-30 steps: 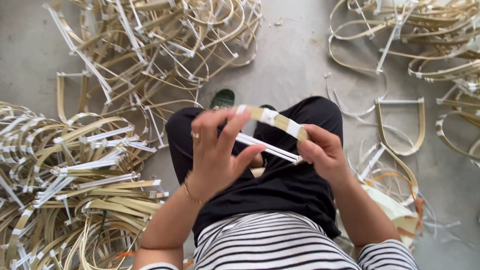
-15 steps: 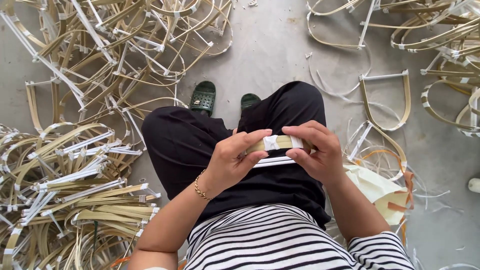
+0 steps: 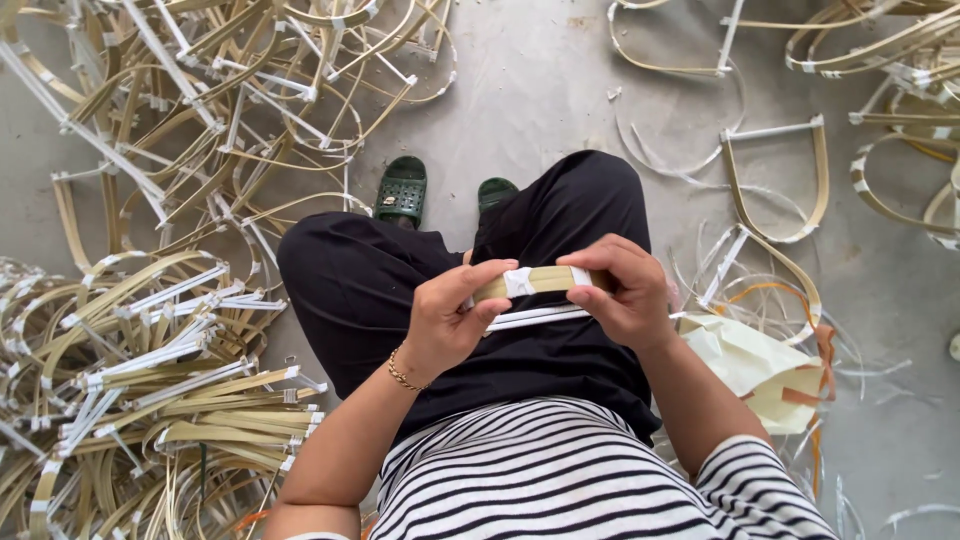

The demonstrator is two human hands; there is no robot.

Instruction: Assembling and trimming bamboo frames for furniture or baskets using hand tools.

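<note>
Over the lap, both hands (image 3: pixel 540 305) pinch a white-taped bamboo strip (image 3: pixel 535 281).

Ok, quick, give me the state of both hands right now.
Left hand: closed, pinching the left end of the flat tan bamboo strip bundle with white tape.
Right hand: closed, gripping the bundle's right end.

Counts: 2 hands, left hand (image 3: pixel 445 325) and right hand (image 3: pixel 625 295), both on 1 taped bamboo strip (image 3: pixel 535 281). 2 green sandals (image 3: pixel 402 190) just beyond the strip. 1 gold bracelet (image 3: pixel 402 372) near it. 1 cream bag (image 3: pixel 752 365) right of it. Bent bamboo hoops (image 3: pixel 150 400) on floor: too many to count.
</note>
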